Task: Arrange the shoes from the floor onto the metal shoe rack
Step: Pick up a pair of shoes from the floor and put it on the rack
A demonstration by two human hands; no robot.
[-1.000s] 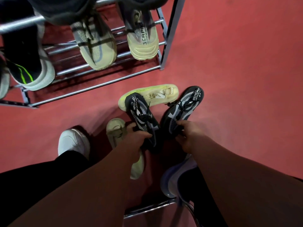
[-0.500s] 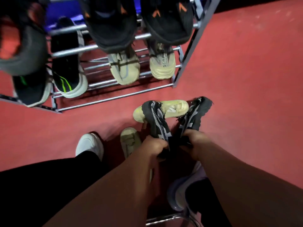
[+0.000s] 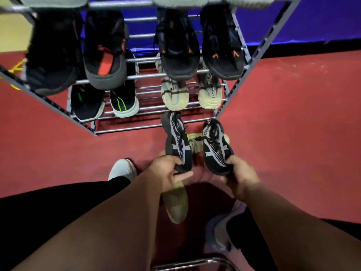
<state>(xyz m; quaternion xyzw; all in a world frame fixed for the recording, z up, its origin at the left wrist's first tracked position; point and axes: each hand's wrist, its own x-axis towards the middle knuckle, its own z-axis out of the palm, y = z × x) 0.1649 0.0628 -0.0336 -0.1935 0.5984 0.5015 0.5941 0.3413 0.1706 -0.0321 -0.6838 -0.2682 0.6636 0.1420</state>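
Landmark: shoe rack (image 3: 148,76), standing on the floor (image 3: 293,133).
Rack, bottom tier: two shoe pairs side by side, left pair (image 3: 105,103) and right pair (image 3: 192,94).
Rack, tier above: left pair (image 3: 78,61), right pair (image 3: 201,49).
Before the rack: left shoe (image 3: 176,141) in left hand (image 3: 166,173), right shoe (image 3: 214,146) in right hand (image 3: 240,173), side by side, toes toward the rack.
Floor, below the held shoes: one loose shoe (image 3: 192,141) nearer the rack, another (image 3: 176,204) farther from it.

The floor (image 3: 293,133) is red and looks a bit rough, with a few pale scuff marks. At the back there is a bright blue wall (image 3: 316,20) with a black strip (image 3: 304,48) along its bottom. The light is dim.
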